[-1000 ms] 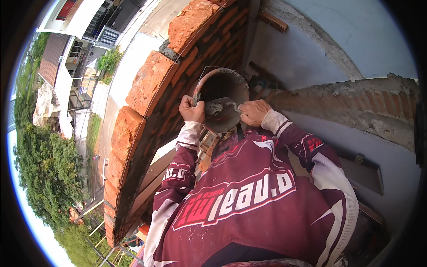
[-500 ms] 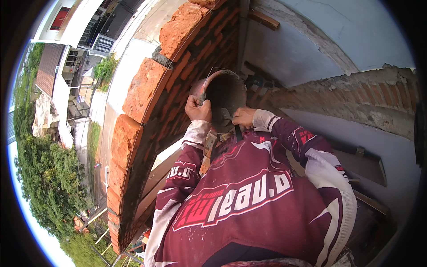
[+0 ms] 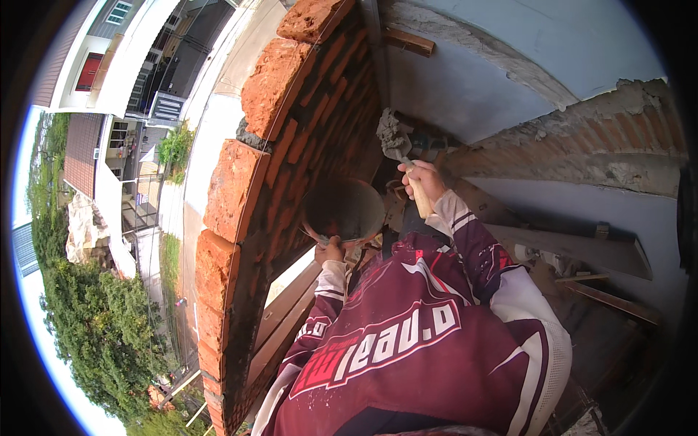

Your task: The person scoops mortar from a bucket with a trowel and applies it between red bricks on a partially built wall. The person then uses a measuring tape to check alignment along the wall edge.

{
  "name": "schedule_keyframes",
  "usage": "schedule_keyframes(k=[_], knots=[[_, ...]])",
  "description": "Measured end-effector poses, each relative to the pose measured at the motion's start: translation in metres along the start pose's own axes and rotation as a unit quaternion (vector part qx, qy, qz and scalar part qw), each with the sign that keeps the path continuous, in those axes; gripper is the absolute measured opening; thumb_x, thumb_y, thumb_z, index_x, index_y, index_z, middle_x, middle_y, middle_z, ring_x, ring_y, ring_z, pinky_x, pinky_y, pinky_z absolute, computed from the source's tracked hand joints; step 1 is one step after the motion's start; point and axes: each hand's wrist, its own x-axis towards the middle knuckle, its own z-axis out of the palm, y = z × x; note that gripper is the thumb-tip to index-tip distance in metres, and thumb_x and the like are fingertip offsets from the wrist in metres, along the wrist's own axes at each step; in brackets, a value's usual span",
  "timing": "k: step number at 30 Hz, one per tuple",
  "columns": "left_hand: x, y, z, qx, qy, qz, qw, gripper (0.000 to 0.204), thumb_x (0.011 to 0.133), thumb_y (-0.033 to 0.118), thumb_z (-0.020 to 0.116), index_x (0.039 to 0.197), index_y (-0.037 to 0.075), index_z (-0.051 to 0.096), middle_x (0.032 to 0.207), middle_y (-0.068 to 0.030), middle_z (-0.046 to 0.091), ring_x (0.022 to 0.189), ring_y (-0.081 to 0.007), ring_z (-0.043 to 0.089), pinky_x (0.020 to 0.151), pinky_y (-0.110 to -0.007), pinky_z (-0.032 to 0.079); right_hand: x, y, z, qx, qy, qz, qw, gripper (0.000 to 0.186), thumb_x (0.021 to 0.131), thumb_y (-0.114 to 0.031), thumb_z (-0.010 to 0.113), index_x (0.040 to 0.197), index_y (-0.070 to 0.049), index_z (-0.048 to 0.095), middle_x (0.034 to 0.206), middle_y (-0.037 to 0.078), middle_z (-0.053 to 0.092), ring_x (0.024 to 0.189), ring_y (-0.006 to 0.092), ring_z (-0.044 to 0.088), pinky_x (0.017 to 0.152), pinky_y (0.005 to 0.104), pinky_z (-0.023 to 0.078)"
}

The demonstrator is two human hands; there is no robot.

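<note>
trowel (image 3: 398,150) now outside bucket (image 3: 368,207) beside bricks (image 3: 234,189)

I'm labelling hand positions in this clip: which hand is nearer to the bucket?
Left. The left hand grips the bucket at its near edge; the right hand is apart from it, farther right, holding a trowel loaded with grey mortar.

Pale wall (image 3: 574,47), sunlit trees (image 3: 94,341) outside

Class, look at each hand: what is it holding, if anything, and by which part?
The right hand holds a trowel, loaded with mortar, by its wooden handle. The left hand holds a bucket by its near edge.
</note>
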Motion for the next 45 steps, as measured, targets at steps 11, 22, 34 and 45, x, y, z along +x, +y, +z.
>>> schedule_keyframes(k=[11, 22, 34, 45], knots=[[0.050, -0.095, -0.185, 0.164, -0.094, -0.144, 0.971, 0.013, 0.079, 0.018, 0.063, 0.084, 0.005, 0.062, 0.072, -0.0069, 0.059, 0.056, -0.0188, 0.054, 0.043, -0.032, 0.044, 0.141, -0.009, 0.094, 0.150, 0.331, -0.312, 0.878, 0.048, 0.095, -0.016, 0.059, 0.135, 0.000, 0.039, 0.099, 0.010, 0.060, 0.075, 0.0216, 0.065, 0.063, 0.0334, 0.057], [0.040, -0.149, -0.289, 0.011, 0.159, -0.281, 0.946, 0.022, 0.079, 0.024, 0.066, 0.084, 0.002, 0.068, 0.074, -0.0125, 0.062, 0.053, -0.0214, 0.059, 0.048, -0.037, 0.048, 0.146, 0.020, 0.157, 0.080, 0.197, -0.240, 0.947, 0.025, 0.092, -0.020, 0.060, 0.111, -0.005, 0.051, 0.082, 0.003, 0.055, 0.063, 0.0122, 0.056, 0.045, 0.0330, 0.048], [0.005, -0.129, -0.263, 0.030, 0.195, -0.269, 0.943, 0.024, 0.077, 0.024, 0.067, 0.084, 0.001, 0.068, 0.076, -0.0133, 0.064, 0.055, -0.0229, 0.060, 0.050, -0.038, 0.049, 0.210, -0.025, 0.095, -0.068, 0.234, -0.248, 0.938, 0.031, 0.096, -0.031, 0.051, 0.105, -0.001, 0.053, 0.091, 0.015, 0.061, 0.075, 0.0306, 0.062, 0.061, 0.0406, 0.053], [0.000, -0.119, -0.252, 0.045, 0.199, -0.265, 0.943, 0.025, 0.076, 0.024, 0.069, 0.085, 0.000, 0.068, 0.077, -0.0140, 0.065, 0.057, -0.0243, 0.061, 0.053, -0.038, 0.049, 0.191, -0.051, 0.137, 0.072, 0.144, -0.075, 0.984, 0.030, 0.100, -0.031, 0.041, 0.102, -0.003, 0.048, 0.068, 0.009, 0.054, 0.053, 0.0197, 0.056, 0.045, 0.0365, 0.049]])
